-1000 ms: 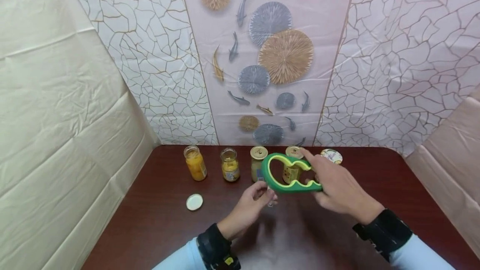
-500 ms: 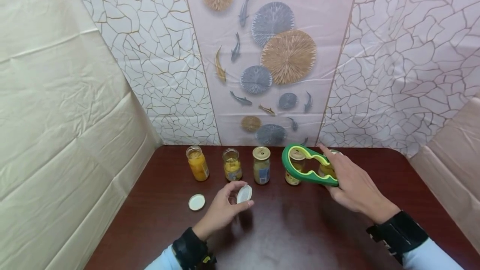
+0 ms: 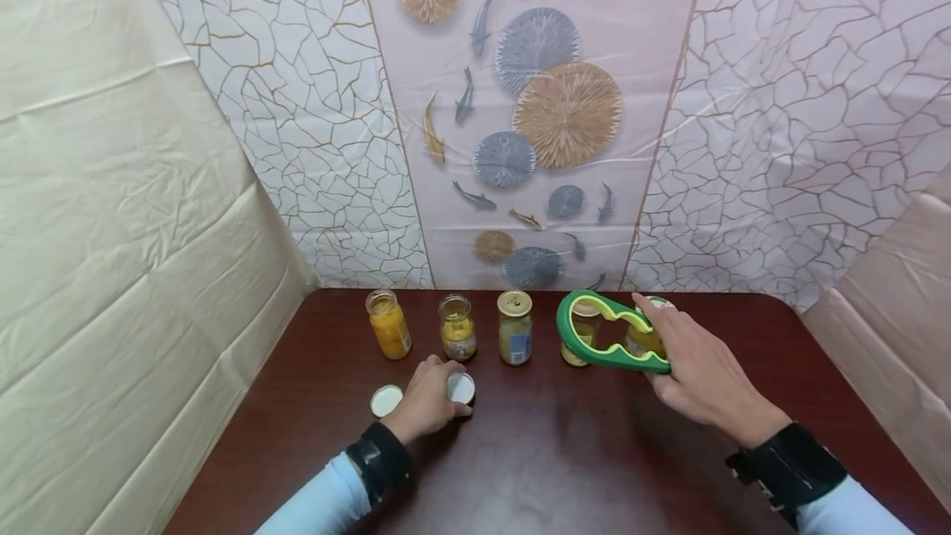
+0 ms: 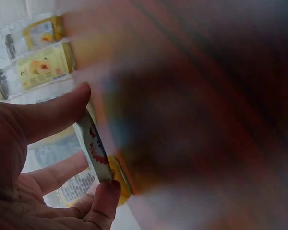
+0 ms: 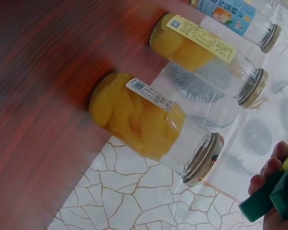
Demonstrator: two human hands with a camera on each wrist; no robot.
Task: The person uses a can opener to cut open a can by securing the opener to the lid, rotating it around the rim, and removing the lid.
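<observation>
Patterned cloth (image 3: 568, 114) is hung beyond a dark table (image 3: 550, 461), and pale cloth (image 3: 149, 271) is draped along the left side. By the left hand (image 3: 425, 401) a lid (image 3: 461, 389) is pinched at its rim, thumb and fingers set on opposite sides. Being round, it is given no long axis; its pale inner face is turned up, its printed face down. Whether the table is touched by it cannot be told.

By the right hand (image 3: 702, 366) an opener (image 3: 627, 361) is gripped at its handle end. Its long axis is laid roughly sideways, the rounded loop pointed leftward, out from the right hand. Behind it the fourth jar (image 5: 197, 48) and fifth jar (image 5: 144, 122), both capped, are partly covered.

Just beyond the left hand the yellow jar (image 3: 457, 332) is seen uncapped, with the orange jar (image 3: 390, 329), also uncapped, farther left. A second lid (image 3: 386, 400) is laid just left of that hand. Between the hands, toward the far edge, the capped middle jar (image 3: 515, 333) is placed. Broad tabletop is left between the hands and nearer the person; the left edge is kept well apart from the left hand.
</observation>
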